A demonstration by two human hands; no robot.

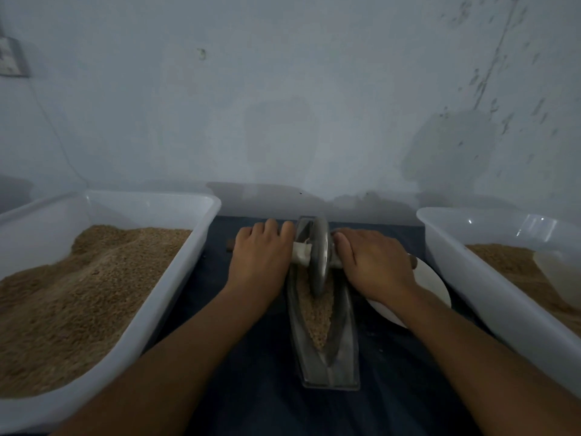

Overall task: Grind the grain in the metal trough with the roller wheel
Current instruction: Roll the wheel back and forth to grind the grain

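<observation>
From the head camera: a roller wheel [320, 256] stands upright in grain [316, 313] inside a metal trough [327, 360] at centre, on a dark cloth [261, 388]. The left hand [261, 259] and right hand [374, 262] each grip its axle handle. White tubs of grain sit at nine o'clock [176, 278] and three o'clock [465, 272]; a white plate [430, 284] lies beneath the right wrist.

A pale blue-grey plastered wall [283, 105] is filling the upper half of the view, its right side showing dark flecks and a thin diagonal crack [493, 55]. Dim, cool light is falling across it, leaving soft shadows low down. A dark blue cloth [261, 404] is covering the surface below.
</observation>
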